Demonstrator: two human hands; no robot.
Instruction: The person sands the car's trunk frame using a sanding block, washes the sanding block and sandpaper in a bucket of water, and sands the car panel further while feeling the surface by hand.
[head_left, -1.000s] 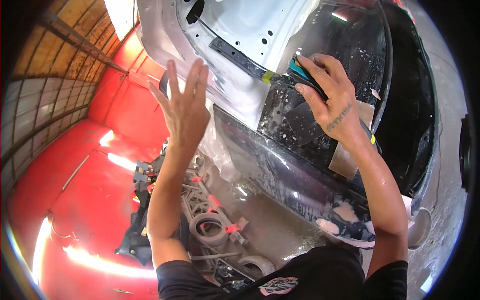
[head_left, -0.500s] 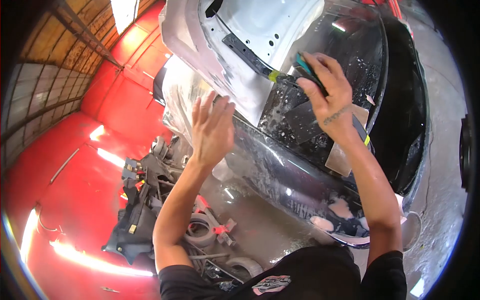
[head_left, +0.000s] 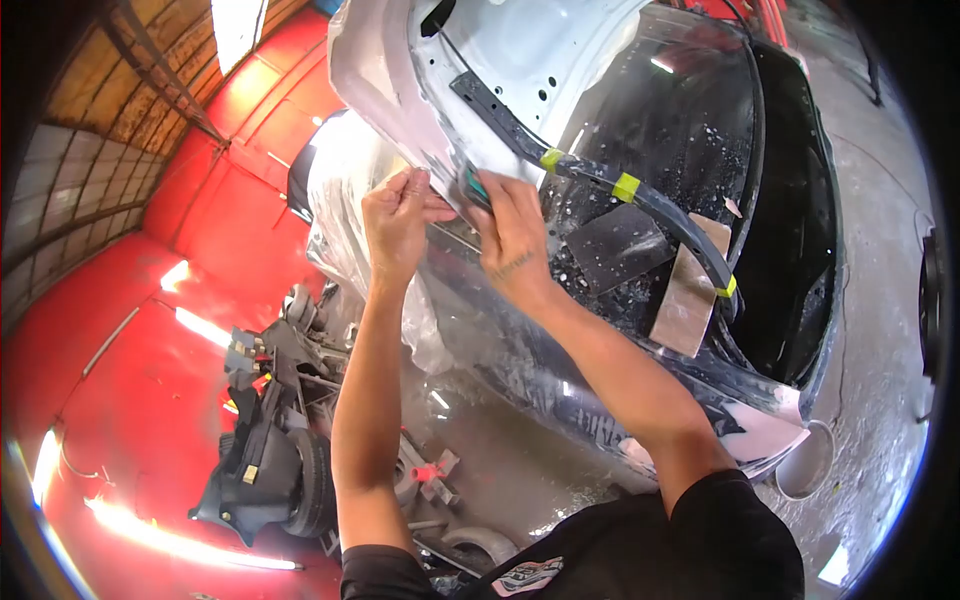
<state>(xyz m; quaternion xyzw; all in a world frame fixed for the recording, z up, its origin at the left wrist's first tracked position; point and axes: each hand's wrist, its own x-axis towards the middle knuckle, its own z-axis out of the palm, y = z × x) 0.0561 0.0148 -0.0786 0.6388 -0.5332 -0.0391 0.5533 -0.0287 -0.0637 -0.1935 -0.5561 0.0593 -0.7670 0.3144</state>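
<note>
In my right hand (head_left: 515, 235) is a small teal-and-dark sanding block (head_left: 474, 185), mostly covered by my fingers. It is at the pale, filler-coloured edge of a car body panel (head_left: 400, 95). Just left of it, my left hand (head_left: 398, 228) is closed, thumb and fingers drawn together by the panel's lower edge. Whatever lies between those fingertips, if anything, I cannot make out. Below both hands runs the dark, dusty side of the car body (head_left: 500, 305).
A dark curved strip (head_left: 675, 220) with yellow-green tape crosses the speckled black panel. A brown flat piece (head_left: 688, 300) and a dark sheet (head_left: 620, 245) lie there. Clear plastic sheeting (head_left: 345, 190) hangs at left. Car parts (head_left: 265, 450) are piled on the floor; a bucket (head_left: 805, 460) stands right.
My right hand has moved left with the sanding block, from above the black panel to the pale edge. My left hand's spread fingers have closed, and the view has shifted slightly.
</note>
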